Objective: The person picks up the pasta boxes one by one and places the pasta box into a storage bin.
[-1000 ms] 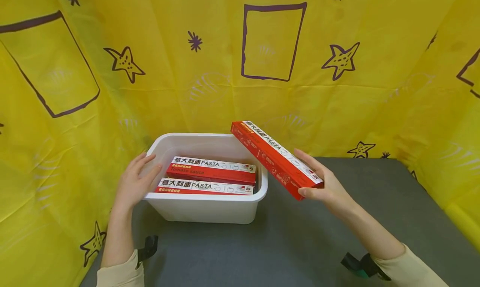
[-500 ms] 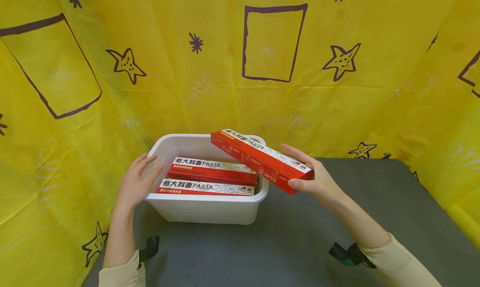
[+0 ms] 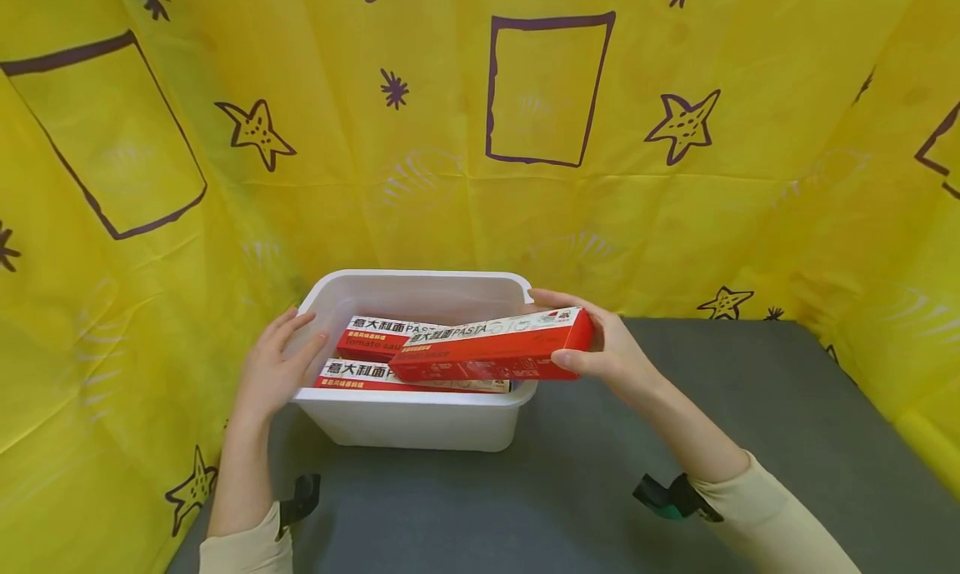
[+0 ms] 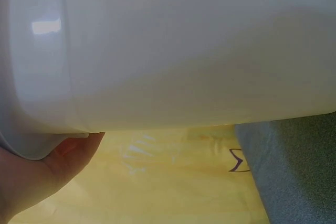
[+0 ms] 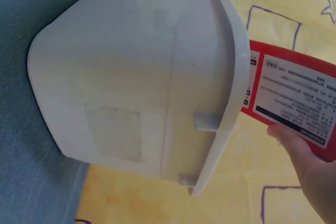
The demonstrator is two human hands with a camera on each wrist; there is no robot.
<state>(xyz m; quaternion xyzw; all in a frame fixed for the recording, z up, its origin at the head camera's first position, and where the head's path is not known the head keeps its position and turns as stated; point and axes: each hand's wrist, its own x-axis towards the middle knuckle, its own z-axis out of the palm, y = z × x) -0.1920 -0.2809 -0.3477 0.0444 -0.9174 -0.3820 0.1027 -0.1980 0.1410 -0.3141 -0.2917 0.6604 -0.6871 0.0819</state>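
Note:
My right hand [image 3: 611, 349] holds a red and white pasta box [image 3: 495, 345] by its right end, thumb on the near side and fingers behind. The box slopes down to the left, over the right part of a white plastic bin [image 3: 405, 420]. Two more pasta boxes lie side by side in the bin, a rear box [image 3: 375, 328] and a front box [image 3: 352, 372], both partly covered by the held one. At the bin's left rim my left hand [image 3: 273, 366] grips the edge; in the left wrist view a finger [image 4: 79, 153] hooks under the lip.
A dark grey table surface [image 3: 720, 407] lies beneath the bin and extends to the right. Yellow patterned cloth [image 3: 420, 207] hangs behind and on both sides. Dark straps with tabs sit at both sleeves, the right strap [image 3: 678, 497] above the table.
My right hand has moved left and slightly down with the pasta box. The box has swung from pointing up-left to lying across the bin, its left end lowered. My left hand has stayed at the rim.

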